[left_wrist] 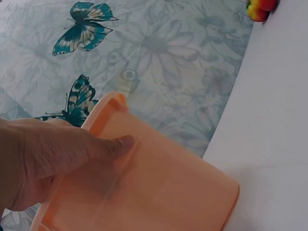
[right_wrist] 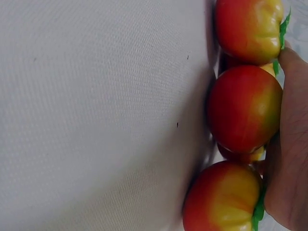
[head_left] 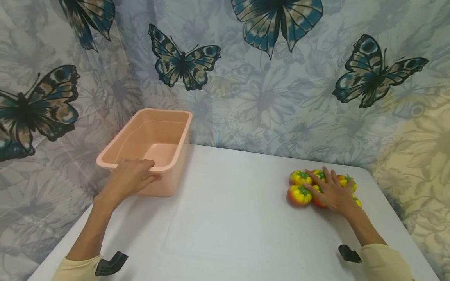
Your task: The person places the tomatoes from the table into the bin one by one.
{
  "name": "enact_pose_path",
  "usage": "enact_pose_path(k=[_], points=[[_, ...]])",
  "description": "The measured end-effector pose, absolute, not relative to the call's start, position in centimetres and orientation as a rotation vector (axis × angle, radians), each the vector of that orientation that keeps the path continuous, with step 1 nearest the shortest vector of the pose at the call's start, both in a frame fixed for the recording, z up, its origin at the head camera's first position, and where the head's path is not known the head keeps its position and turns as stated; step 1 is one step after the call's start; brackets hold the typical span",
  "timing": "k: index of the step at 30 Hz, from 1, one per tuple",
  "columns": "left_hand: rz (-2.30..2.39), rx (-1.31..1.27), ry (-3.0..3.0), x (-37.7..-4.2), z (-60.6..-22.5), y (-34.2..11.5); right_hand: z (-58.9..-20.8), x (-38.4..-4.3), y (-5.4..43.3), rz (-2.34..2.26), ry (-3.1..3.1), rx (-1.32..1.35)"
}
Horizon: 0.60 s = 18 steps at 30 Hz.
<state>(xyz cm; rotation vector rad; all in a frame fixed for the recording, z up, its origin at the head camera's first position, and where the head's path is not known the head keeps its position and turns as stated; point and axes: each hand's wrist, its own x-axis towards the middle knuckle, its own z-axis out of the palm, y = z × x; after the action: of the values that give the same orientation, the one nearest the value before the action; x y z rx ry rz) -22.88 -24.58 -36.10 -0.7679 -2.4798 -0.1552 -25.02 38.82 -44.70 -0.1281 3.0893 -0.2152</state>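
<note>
My left hand (head_left: 131, 177) grips the near rim of a peach-coloured plastic tub (head_left: 180, 162). In the left wrist view the thumb presses on the tub's outer wall (left_wrist: 173, 178) while the other fingers go over the rim. At the right, my right hand (head_left: 332, 194) rests with spread fingers over a cluster of round red-and-yellow fruits with green leafy tops, partly hiding them. One fruit (head_left: 299, 195) sits at the cluster's near left, another (head_left: 300, 178) just behind it. From the right wrist, a fruit (right_wrist: 244, 108) shows close beside the palm (right_wrist: 294, 144), between two others.
A white table (head_left: 228, 218) stretches between the tub and the fruits. Behind it hangs a grey-blue cloth (head_left: 267, 101) printed with flowers and butterflies. The tub stands at the table's back left, near the cloth.
</note>
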Motion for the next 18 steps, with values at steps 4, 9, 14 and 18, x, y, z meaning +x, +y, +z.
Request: enact_pose_path(k=[4, 9, 14, 18], points=[[-0.158, -0.785, -2.401, -22.9, -36.3, -24.1, -44.6, -25.0, 38.9, -0.219, 3.086, -0.129], [-0.174, -0.794, -2.380, -22.8, -36.3, -23.3, -44.5, -25.0, 39.0, -0.204, 3.088, -0.135], [-0.180, -0.785, -2.433, -22.8, -36.5, -21.7, -44.6, -25.0, 39.0, -0.203, 3.096, -0.138], [-0.180, -0.776, -2.472, -22.8, -36.6, -20.2, -44.7, -25.0, 39.1, -0.202, 3.094, -0.126]])
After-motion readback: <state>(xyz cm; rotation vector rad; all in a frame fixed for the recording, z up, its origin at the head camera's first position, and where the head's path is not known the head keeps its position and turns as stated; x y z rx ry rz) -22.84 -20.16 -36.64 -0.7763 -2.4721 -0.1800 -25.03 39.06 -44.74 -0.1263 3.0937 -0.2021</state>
